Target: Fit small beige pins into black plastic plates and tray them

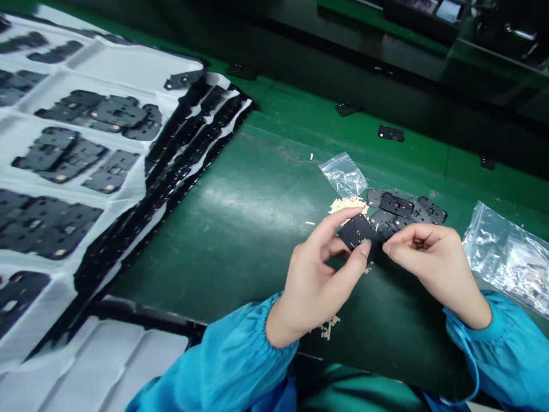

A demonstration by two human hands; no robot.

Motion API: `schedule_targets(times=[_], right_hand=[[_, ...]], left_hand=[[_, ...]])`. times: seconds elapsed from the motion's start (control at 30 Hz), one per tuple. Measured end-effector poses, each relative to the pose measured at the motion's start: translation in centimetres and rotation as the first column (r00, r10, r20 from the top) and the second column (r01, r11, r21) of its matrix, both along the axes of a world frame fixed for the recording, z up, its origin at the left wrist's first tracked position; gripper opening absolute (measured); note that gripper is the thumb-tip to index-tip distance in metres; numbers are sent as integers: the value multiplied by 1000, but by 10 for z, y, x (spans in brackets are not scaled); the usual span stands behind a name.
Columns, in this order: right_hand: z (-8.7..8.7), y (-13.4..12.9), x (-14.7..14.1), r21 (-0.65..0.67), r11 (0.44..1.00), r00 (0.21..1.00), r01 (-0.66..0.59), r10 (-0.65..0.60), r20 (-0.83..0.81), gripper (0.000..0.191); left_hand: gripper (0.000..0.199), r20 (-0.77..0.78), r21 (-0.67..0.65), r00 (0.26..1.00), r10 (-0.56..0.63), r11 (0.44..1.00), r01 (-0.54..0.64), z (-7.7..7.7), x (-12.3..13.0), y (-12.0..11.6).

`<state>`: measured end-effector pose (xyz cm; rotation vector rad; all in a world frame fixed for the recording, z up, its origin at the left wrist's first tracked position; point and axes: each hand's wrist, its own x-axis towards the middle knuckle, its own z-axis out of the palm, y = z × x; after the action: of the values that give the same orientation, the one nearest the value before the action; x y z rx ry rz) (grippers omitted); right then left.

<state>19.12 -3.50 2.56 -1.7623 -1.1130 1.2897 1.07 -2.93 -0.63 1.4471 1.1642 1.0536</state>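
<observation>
Black plate sits between the two hands, just above the green mat, with a few tan strips heaped just beyond it. The left hand is curled and holds the plate's near corner, its thumb pressed on the upper face and its fingers bent behind the edge. The right hand is nearly closed, its fingertips drawn together at the plate's right edge; they seem to pinch the edge or a strip there, but the view is too tight to tell which.

Beyond the hands lies a loose scatter of about ten similar plates, some overlapping. A clear bag lies beside the strips, and a fuller one lies to the right, holding pale pieces. More plates sit in rows in the compartments of a white tray on the left, and dark parts line a strip along its edge. A few plates lie apart on the mat, and blue sleeves cover both forearms.
</observation>
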Motion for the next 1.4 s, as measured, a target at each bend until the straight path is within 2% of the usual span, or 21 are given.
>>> schedule_targets(times=[0.53,1.13,1.4], right_hand=[[-3,2,1,6,1000,1000,9,-9,-2,14],[-2,4,1,15,1000,1000,-9,10,-19,14],[0,4,3,-23,1000,996,-20,18,-85,9]], left_hand=[[45,25,-56,1000,-2,998,3,0,1,1],[46,187,-217,982,-5,975,46,6,1,7],[51,307,-335,952,-3,936,111,8,-2,13]])
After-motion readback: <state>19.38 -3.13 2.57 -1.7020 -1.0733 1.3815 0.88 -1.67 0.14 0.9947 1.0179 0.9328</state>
